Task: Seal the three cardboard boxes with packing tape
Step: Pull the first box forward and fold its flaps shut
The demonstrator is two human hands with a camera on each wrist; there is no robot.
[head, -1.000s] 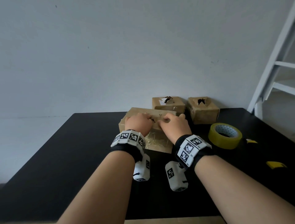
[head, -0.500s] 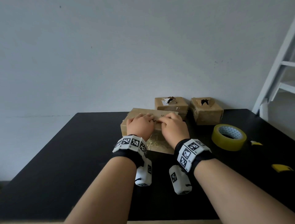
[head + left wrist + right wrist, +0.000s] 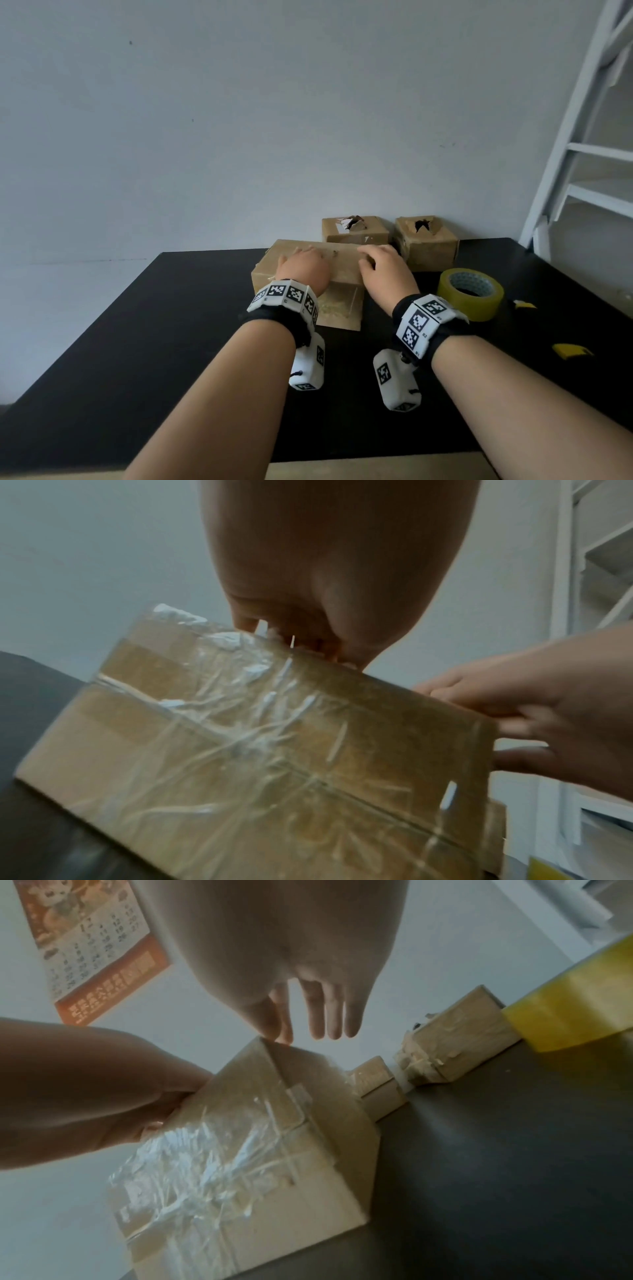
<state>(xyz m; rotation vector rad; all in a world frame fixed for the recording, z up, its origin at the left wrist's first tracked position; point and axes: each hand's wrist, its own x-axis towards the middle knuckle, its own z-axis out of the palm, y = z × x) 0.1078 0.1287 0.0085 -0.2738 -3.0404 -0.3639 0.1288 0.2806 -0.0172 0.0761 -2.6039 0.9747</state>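
A large cardboard box (image 3: 342,274) stands mid-table, its near face (image 3: 274,750) covered in wrinkled clear tape. My left hand (image 3: 301,270) lies on the box's top near the front edge, fingers pressing down. My right hand (image 3: 383,270) hovers at the top's right end. Its fingers (image 3: 325,1010) are straight and the thumb touches the box corner (image 3: 263,1045). Behind stand two small boxes (image 3: 356,229) (image 3: 428,243) with torn holes in their tops. A yellowish tape roll (image 3: 471,294) lies flat to the right, touched by neither hand.
Two small yellow pieces (image 3: 570,350) (image 3: 524,304) lie on the black table (image 3: 154,342) to the right of the roll. White stair rails (image 3: 582,154) rise at the right. An orange calendar (image 3: 92,947) hangs on the wall behind.
The hands were close together on the box top. My right hand has slid right to the top's right end, while the left hand stays near the middle.
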